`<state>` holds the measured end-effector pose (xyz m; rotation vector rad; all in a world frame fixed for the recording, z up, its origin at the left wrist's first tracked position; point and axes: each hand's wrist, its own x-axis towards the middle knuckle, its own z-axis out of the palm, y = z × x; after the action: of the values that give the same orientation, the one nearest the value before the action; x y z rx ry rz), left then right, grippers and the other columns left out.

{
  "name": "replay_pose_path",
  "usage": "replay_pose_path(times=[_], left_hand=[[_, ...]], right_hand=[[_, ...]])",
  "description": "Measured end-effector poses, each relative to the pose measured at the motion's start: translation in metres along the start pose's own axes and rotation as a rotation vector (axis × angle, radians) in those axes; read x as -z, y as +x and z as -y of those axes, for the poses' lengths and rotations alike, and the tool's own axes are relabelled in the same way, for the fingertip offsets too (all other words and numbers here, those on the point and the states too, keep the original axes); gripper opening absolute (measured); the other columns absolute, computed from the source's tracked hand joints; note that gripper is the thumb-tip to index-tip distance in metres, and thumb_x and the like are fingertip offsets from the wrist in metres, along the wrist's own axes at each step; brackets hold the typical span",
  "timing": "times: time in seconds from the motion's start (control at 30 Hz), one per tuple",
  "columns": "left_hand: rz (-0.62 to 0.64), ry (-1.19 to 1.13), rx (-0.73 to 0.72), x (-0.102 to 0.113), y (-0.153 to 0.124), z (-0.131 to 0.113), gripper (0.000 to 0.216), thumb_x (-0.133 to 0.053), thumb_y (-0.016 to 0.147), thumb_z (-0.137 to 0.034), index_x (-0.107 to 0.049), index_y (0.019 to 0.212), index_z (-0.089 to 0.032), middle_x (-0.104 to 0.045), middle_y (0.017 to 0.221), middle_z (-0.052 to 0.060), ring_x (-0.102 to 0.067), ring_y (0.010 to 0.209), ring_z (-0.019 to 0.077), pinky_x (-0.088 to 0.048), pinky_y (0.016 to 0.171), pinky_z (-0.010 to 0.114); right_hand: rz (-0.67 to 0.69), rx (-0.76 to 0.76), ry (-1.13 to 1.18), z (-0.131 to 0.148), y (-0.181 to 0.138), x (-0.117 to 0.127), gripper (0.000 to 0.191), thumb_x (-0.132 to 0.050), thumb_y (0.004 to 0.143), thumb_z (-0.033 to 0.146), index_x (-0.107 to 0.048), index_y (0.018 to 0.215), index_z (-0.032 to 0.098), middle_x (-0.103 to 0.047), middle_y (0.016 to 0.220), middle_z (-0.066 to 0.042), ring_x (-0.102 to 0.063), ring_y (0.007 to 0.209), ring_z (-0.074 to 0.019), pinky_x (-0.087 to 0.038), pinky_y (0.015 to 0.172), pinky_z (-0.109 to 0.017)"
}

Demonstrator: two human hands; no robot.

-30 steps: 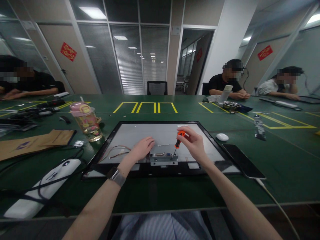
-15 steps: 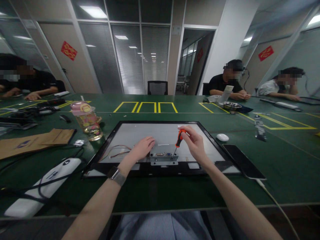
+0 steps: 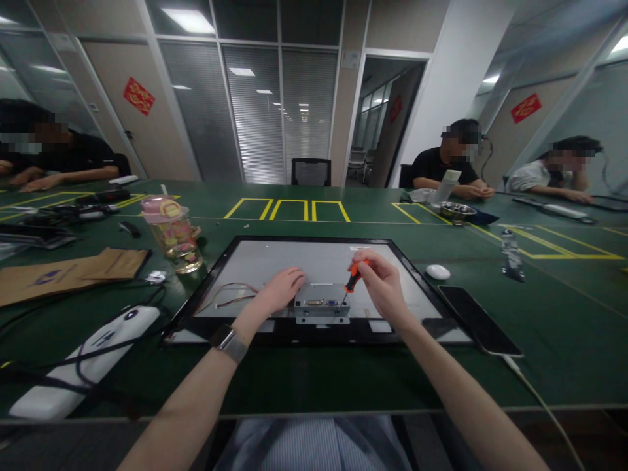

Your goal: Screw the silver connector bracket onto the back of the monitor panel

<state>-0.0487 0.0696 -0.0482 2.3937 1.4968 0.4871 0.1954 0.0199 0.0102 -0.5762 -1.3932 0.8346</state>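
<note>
A screwdriver (image 3: 352, 277) with an orange and black handle is pinched in my right hand (image 3: 383, 281), its shaft slanting down to the left. The tip meets the right end of a grey metal bracket (image 3: 318, 313), which bears a row of connector ports. My left hand (image 3: 282, 290) lies with its fingers extended at the bracket's left end; the thumb is hidden. Beneath both hands is a flat display panel (image 3: 275, 258) with a black frame and pale grey back. Thin wires (image 3: 230, 297) lie on it, left of the bracket.
A phone (image 3: 478, 319) on a cable and a white earbud case (image 3: 437, 271) sit right of the panel. To the left are a drink bottle (image 3: 174, 235), a paper bag (image 3: 73, 275) and a white power strip (image 3: 93, 360) with black cords. Other people sit across the green table (image 3: 333, 379).
The camera view has shifted slightly. My right hand has turned a little on the screwdriver, and the handle leans further right. My left hand stays in place.
</note>
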Motion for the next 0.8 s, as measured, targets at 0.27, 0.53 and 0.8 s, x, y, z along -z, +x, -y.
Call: replay_pose_path(times=[0.27,0.53,0.8], left_hand=[[-0.009,0.018,0.0,0.0024,-0.0011,-0.0053,0.047,-0.031,0.102,-0.037,-0.06,0.131,-0.013,-0.052,0.147,0.012,-0.045,0.138,0.0231,-0.031,0.119,0.039],[-0.013,0.009,0.002,-0.001,0.0,0.0001,0.047,-0.031,0.102,-0.039,-0.06,0.13,-0.016,-0.052,0.148,0.011,-0.045,0.138,0.023,-0.031,0.119,0.04],[-0.016,0.007,-0.009,0.0005,-0.0008,-0.0008,0.048,-0.03,0.102,-0.04,-0.06,0.13,-0.016,-0.053,0.146,0.011,-0.046,0.138,0.0228,-0.032,0.118,0.039]], right_hand=[[0.15,-0.235,0.308,0.0051,-0.0004,-0.0034,0.02,-0.068,0.088,0.044,-0.072,0.101,0.029,-0.069,0.091,-0.001,-0.067,0.084,-0.0177,-0.054,0.082,-0.036],[0.138,-0.227,0.315,0.0015,0.001,-0.0005,0.017,-0.075,0.083,0.042,-0.072,0.091,0.028,-0.066,0.092,0.0,-0.064,0.083,-0.015,-0.05,0.096,-0.038],[0.171,-0.168,0.251,0.0046,0.0014,-0.0026,0.021,-0.068,0.087,0.048,-0.067,0.085,0.027,-0.067,0.096,-0.002,-0.066,0.09,-0.019,-0.052,0.096,-0.045]])
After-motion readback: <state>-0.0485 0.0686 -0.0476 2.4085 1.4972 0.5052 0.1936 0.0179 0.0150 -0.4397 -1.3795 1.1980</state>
